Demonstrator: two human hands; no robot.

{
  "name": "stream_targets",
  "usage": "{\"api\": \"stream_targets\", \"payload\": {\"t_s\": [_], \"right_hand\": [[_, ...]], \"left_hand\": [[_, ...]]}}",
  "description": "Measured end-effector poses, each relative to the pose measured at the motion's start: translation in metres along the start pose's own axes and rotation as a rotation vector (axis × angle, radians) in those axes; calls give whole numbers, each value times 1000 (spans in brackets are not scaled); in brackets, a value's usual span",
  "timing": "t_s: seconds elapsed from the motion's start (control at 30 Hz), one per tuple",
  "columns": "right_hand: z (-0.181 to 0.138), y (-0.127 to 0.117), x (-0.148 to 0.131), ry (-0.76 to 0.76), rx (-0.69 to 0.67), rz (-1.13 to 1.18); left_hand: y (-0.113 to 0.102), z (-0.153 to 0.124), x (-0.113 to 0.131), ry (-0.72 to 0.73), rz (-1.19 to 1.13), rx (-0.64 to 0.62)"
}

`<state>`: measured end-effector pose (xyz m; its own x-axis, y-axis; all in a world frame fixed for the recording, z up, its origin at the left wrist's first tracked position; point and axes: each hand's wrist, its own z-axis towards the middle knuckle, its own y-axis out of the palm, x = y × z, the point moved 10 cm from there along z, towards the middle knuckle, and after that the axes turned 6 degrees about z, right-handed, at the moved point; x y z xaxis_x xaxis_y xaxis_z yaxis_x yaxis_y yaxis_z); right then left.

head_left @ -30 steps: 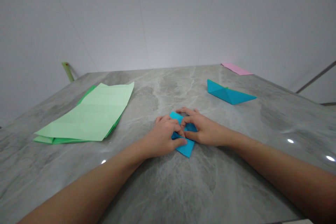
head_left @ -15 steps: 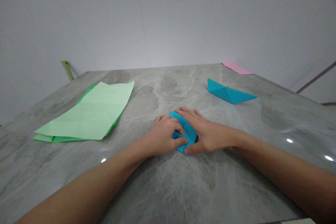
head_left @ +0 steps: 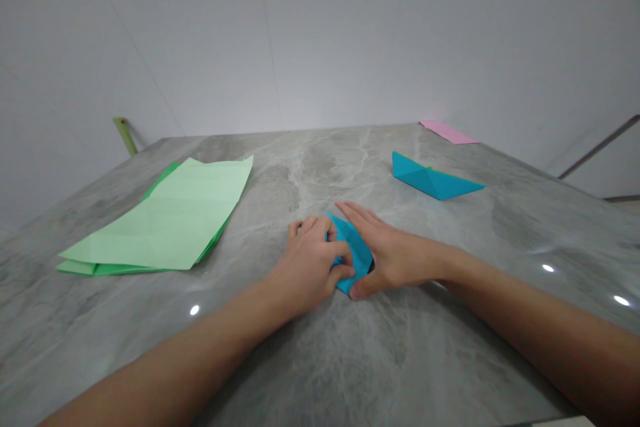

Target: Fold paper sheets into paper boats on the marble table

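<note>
A small folded piece of blue paper (head_left: pixel 356 248) lies on the grey marbled table in front of me, partly covered by both hands. My left hand (head_left: pixel 317 260) is curled over its left side, thumb and index finger pinched together on the paper. On the right edge, my right hand (head_left: pixel 387 250) holds the paper in place, its thumb at the near corner and its long fingers stretched along the far side. The inner folds of the paper are hidden by my fingers.
A blue folded paper boat (head_left: pixel 435 178) sits farther back to the right. Light and darker green paper sheets (head_left: pixel 165 223) are stacked at the left. A pink paper (head_left: pixel 449 132) lies at the far right edge, and a pale wall (head_left: pixel 320 47) rises behind the table (head_left: pixel 310 367).
My left hand has shifted slightly left and its fingers have curled more over the blue paper. My right hand stays nearly in place. The view has moved slightly.
</note>
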<state>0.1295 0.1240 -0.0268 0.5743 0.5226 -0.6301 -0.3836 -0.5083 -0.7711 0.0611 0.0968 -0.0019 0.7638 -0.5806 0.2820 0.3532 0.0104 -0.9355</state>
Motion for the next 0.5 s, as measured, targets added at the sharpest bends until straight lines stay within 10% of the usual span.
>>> {"api": "stream_targets", "payload": {"t_s": [0.5], "right_hand": [[-5, -6, 11, 74, -35, 48]], "left_hand": [[12, -10, 20, 94, -76, -33]]}}
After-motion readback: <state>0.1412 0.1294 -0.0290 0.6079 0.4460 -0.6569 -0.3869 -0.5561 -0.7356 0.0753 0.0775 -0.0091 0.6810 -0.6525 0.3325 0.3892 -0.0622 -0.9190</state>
